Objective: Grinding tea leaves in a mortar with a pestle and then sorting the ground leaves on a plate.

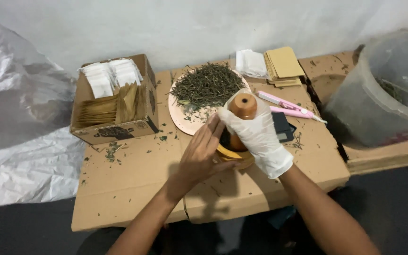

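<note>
both hands work best kept steady: gloved right hand (257,134) wrapped firmly round the wooden pestle (242,106), bare left hand (204,151) cupped, fingers together, bracing the yellow bowl (234,154).

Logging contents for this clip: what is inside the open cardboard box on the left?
The cardboard box holds white sachets standing at the back and brown paper envelopes in front. What lies beneath them is hidden.
</note>
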